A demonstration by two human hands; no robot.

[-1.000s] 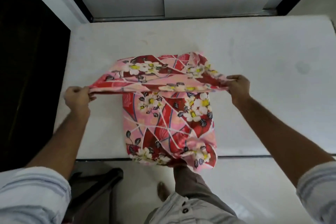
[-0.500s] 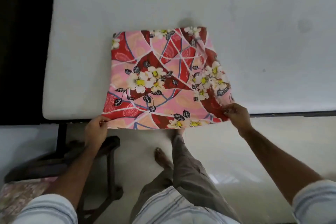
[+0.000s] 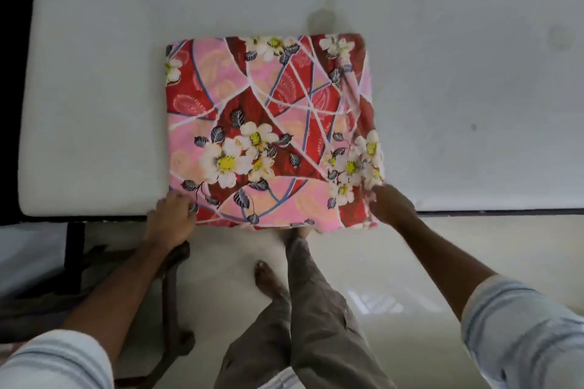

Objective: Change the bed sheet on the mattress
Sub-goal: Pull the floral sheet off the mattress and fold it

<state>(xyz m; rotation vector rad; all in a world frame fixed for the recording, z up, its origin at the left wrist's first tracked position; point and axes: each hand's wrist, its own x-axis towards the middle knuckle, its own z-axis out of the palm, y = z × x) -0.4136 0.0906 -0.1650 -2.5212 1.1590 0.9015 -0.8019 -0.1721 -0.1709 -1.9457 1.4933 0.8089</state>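
Observation:
A folded bed sheet [image 3: 268,123], pink and red with white flowers, lies as a square on the bare white mattress [image 3: 458,72]. Its near edge hangs a little over the mattress's front edge. My left hand [image 3: 173,218] holds the sheet's near left corner, fingers curled at the edge. My right hand [image 3: 392,205] holds the near right corner, slightly blurred.
A dark bed frame leg [image 3: 74,249] and a dark wooden stool [image 3: 170,294] stand on the pale floor at the left. My legs and a bare foot [image 3: 268,278] are below the sheet. Darkness lies left of the mattress.
The sheet, held up stretched between both hands a second ago, has been laid down flat on the mattress as a square. Both hands came down to its near corners.

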